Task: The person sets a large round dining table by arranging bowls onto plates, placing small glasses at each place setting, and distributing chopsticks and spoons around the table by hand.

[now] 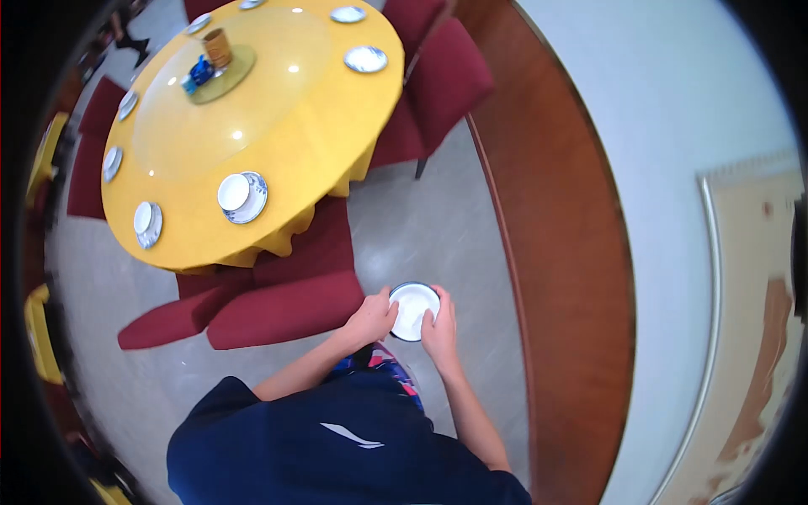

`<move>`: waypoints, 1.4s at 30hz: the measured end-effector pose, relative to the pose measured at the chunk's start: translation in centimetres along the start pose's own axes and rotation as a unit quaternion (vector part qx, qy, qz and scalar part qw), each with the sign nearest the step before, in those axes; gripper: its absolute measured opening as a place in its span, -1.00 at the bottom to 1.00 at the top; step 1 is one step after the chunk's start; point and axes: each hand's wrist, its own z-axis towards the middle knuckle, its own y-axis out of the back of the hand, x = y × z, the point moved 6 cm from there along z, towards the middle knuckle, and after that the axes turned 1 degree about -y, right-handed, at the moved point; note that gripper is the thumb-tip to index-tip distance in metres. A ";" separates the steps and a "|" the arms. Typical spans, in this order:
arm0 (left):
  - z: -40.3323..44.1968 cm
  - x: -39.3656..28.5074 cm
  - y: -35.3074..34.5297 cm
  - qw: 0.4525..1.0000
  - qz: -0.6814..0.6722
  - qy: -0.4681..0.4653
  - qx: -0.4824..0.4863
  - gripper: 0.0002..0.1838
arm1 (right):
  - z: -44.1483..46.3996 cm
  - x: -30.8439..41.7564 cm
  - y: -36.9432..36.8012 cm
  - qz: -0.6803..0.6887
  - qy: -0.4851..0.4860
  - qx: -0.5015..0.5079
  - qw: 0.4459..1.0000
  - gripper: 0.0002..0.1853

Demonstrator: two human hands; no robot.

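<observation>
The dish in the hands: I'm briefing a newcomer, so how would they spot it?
Find the round yellow-clothed table, then look lower right, past the maroon chairs. There the left hand and right hand hold a round white dish with a dark rim. Unlike the blue-patterned plates set on the table, it is hand-held.

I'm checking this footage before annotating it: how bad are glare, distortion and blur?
In the head view, small bright glare spots dot the yellow table; wide-angle distortion bows the brown panel, with black corners; the far left edge looks smeared, while the white dish between left hand and right hand keeps a readable outline.
</observation>
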 end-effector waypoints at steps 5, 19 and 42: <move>8.6 -1.9 0.8 0.990 -0.088 0.112 -0.015 -0.66 | 11.1 -1.5 2.1 0.045 0.040 0.067 0.996 -0.51; 37.0 1.2 2.6 0.896 -0.254 0.217 -0.292 -0.66 | 46.5 -9.0 -3.9 -0.066 0.120 0.233 0.963 -0.62; 68.0 15.8 37.4 0.879 0.101 0.295 -0.360 -0.61 | 86.8 7.1 -30.7 -0.106 0.185 0.206 0.955 -0.68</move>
